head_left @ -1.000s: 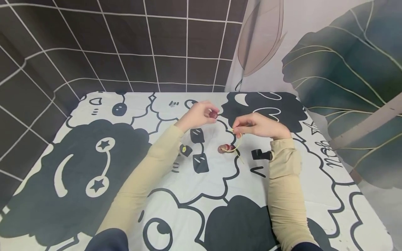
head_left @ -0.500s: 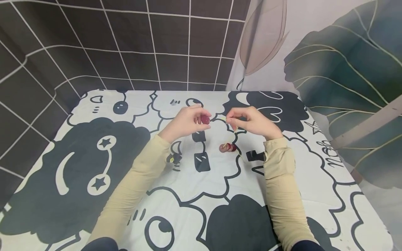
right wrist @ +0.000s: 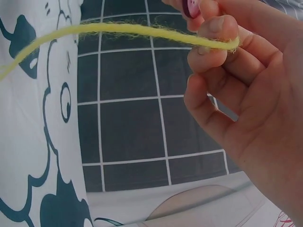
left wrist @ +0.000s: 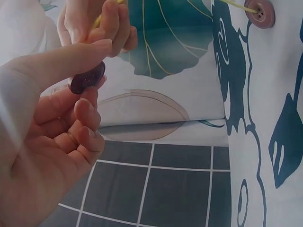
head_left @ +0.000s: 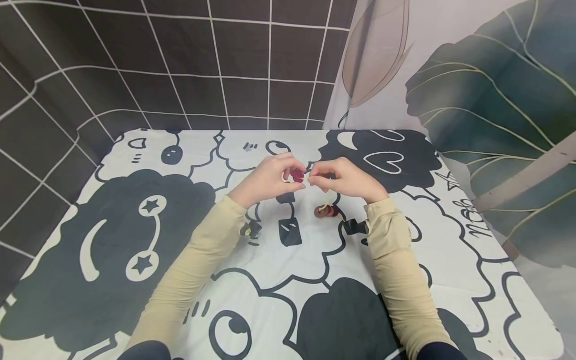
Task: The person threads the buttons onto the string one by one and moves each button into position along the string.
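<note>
In the head view my left hand [head_left: 270, 180] pinches a dark red button [left wrist: 87, 79] between thumb and fingers, its holes showing in the left wrist view. My right hand [head_left: 348, 179] is close beside it at the same height, fingertips right by the button. Thumb and fingers there pinch a fuzzy yellow yarn [right wrist: 118, 29], which runs down to the table. Below the hands lies a short row of reddish-brown buttons [head_left: 326, 211] strung on this yarn; one brown button [left wrist: 261, 14] faces the left wrist camera. The yarn's very tip is hidden by the right fingers.
A white tablecloth [head_left: 270, 262] with black cartoon drawings covers the table. Behind it hangs a dark cloth [head_left: 245, 97] with white grid lines. A curtain [head_left: 486, 110] printed with large leaves hangs along the right side.
Both hands have come together, the right moving left with the yarn. The left hand has come slightly nearer and lower, still holding its button. The strung buttons stay in place on the table.
</note>
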`<state>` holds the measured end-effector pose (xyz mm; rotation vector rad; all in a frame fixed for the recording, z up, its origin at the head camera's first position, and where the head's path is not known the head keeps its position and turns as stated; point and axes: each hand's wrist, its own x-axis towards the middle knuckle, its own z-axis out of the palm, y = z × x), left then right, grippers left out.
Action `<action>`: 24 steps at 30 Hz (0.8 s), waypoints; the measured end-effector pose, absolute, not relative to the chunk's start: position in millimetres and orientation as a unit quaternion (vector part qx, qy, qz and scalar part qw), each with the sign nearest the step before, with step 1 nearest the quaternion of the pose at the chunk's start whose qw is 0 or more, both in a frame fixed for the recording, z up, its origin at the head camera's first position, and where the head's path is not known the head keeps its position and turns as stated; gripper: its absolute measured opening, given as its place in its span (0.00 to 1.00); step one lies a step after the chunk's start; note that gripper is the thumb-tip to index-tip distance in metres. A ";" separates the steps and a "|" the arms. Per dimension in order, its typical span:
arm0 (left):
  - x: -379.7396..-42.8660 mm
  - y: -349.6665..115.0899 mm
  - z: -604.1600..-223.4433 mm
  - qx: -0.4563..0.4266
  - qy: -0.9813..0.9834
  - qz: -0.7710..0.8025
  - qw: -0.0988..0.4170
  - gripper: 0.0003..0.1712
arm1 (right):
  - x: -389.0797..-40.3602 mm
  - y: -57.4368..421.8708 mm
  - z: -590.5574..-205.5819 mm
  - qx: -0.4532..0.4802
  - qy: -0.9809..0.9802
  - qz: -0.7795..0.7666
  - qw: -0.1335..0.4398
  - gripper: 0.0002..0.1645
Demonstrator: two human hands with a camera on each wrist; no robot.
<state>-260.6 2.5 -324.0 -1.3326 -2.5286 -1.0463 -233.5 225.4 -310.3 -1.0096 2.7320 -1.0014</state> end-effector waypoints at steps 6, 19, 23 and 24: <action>-257.2 2.6 -321.1 -0.444 -0.828 -0.337 0.051 0.17 | -233.7 222.6 -310.9 -0.328 0.889 -0.319 0.029 0.06; -254.9 6.9 -321.6 -0.441 -0.843 -0.303 0.059 0.15 | -235.8 215.8 -314.6 -0.339 0.892 -0.300 0.012 0.06; -253.7 10.0 -323.5 -0.435 -0.854 -0.280 0.063 0.11 | -237.0 212.0 -317.7 -0.334 0.896 -0.291 0.010 0.06; -253.3 10.8 -324.2 -0.433 -0.856 -0.273 0.066 0.11 | -237.3 210.8 -318.5 -0.332 0.898 -0.287 0.011 0.07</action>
